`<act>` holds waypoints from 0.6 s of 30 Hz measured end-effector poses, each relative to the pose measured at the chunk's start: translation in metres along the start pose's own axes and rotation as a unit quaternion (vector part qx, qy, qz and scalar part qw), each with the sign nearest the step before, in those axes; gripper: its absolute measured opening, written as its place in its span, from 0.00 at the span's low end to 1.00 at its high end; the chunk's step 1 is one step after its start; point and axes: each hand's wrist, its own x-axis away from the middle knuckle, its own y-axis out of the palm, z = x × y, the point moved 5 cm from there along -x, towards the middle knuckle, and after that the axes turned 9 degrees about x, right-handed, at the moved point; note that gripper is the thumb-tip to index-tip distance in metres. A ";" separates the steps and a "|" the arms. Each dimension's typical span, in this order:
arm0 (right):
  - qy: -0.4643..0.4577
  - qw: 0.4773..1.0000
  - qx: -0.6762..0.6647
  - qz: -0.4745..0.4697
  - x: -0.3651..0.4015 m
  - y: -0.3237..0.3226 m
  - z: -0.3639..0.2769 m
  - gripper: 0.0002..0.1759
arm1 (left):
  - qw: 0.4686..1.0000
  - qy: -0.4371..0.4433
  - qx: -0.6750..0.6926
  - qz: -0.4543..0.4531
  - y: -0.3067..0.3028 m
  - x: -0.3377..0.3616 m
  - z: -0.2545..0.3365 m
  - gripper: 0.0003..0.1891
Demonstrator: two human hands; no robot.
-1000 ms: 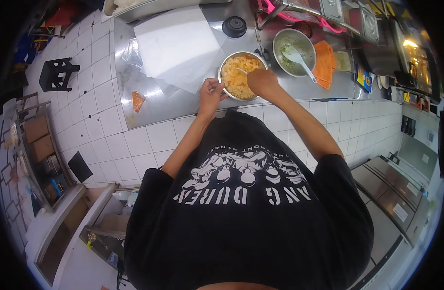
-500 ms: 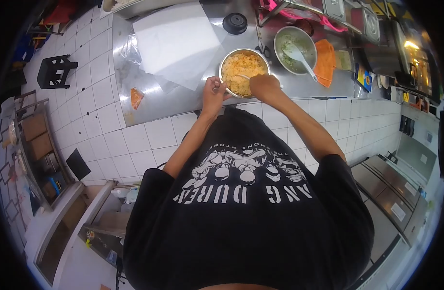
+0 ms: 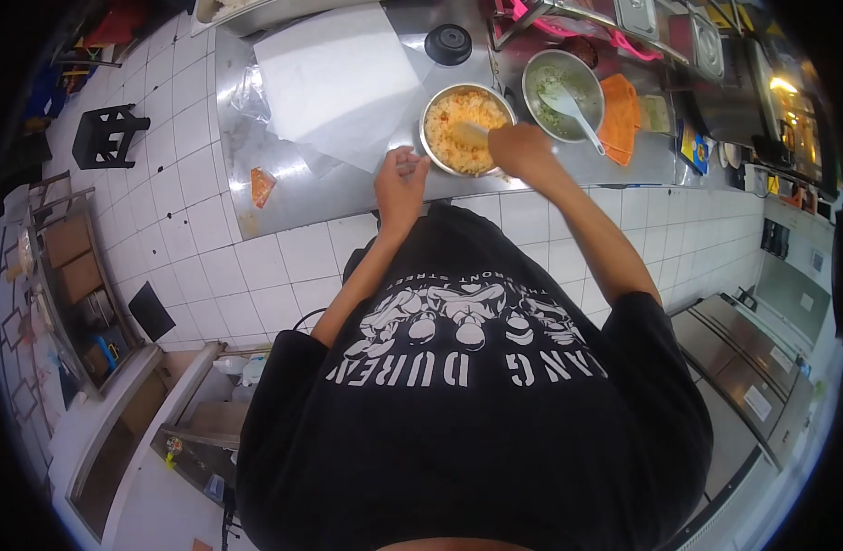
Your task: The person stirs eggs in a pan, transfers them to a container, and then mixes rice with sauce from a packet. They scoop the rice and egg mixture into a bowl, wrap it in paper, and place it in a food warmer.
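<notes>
A round metal bowl (image 3: 424, 147) of orange-yellow rice (image 3: 449, 124) stands near the front edge of the steel counter. My right hand (image 3: 522, 151) is closed around the handle of a spoon (image 3: 470, 135), its pale, motion-blurred end over the rice. Just left of the bowl is my left hand (image 3: 401, 179), fingers loosely curled and thumb apart, its tip close to the rim. To the right, a second metal bowl (image 3: 530, 92) contains a green mixture, with a white spoon (image 3: 573, 108) resting in it.
White paper sheets (image 3: 334, 78) cover the counter's left part. Behind the rice bowl sits a black round lid-like object (image 3: 448, 44). An orange cloth (image 3: 620, 119) lies beside the second bowl. An orange scrap (image 3: 262, 186) is at the left front. A black stool (image 3: 109, 138) stands on the tiled floor.
My left hand has come off the bowl's rim and shifted slightly left and down. My right hand has moved right with the spoon, whose end has lifted into view above the rice.
</notes>
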 end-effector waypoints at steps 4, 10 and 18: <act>0.035 0.997 -0.006 0.074 -0.016 0.011 0.018 0.13 | 0.979 0.140 -0.126 -0.081 0.020 0.004 0.059 0.24; 0.056 0.995 -0.026 0.076 -0.009 -0.006 0.034 0.14 | 0.919 0.199 -0.325 -0.096 0.013 -0.008 0.065 0.29; 0.042 0.998 -0.046 0.027 -0.019 0.000 0.031 0.15 | 0.880 0.168 -0.396 -0.200 0.030 -0.020 0.074 0.28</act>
